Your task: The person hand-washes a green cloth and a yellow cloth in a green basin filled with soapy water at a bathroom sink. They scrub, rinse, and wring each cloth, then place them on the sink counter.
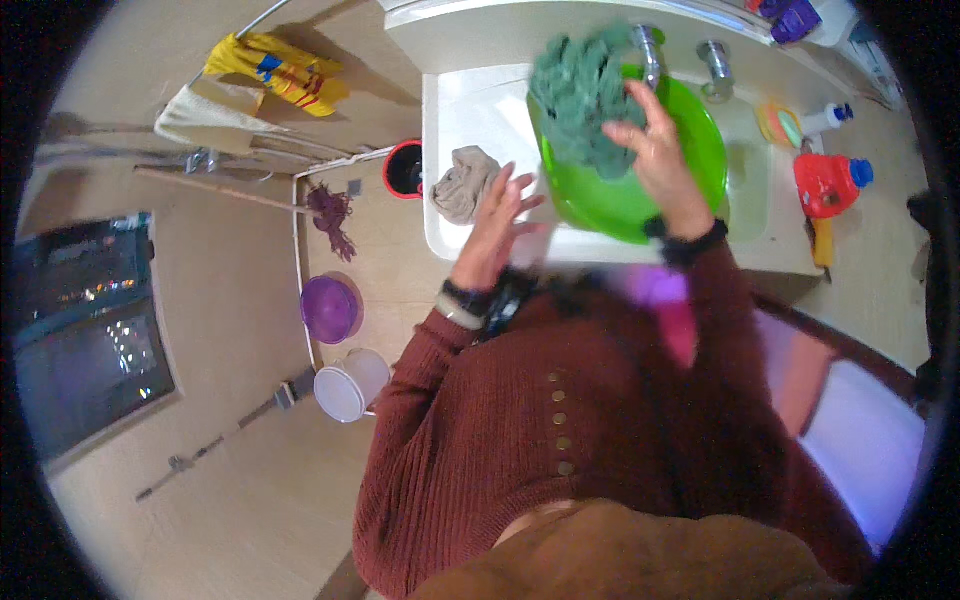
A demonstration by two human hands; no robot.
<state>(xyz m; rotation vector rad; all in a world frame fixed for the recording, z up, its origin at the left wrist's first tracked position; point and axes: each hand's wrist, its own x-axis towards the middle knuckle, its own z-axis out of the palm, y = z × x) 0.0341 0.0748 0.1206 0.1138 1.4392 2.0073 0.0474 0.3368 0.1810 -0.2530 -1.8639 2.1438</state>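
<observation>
A bright green basin (690, 150) sits in a white sink (470, 110) below two metal taps (650, 45). A teal knitted cloth (580, 90) hangs over the basin's left rim. My right hand (655, 140) grips the right side of that cloth, fingers curled into it. My left hand (498, 215) hovers with fingers spread over the sink's front left edge, holding nothing. A crumpled beige cloth (462, 182) lies on the sink just left of my left hand.
A red detergent bottle with a blue cap (828, 182) and a white bottle (825, 118) stand right of the sink. On the floor to the left are a purple bowl (330, 308), a white bucket (350, 385), a mop (330, 210) and a red bin (404, 168).
</observation>
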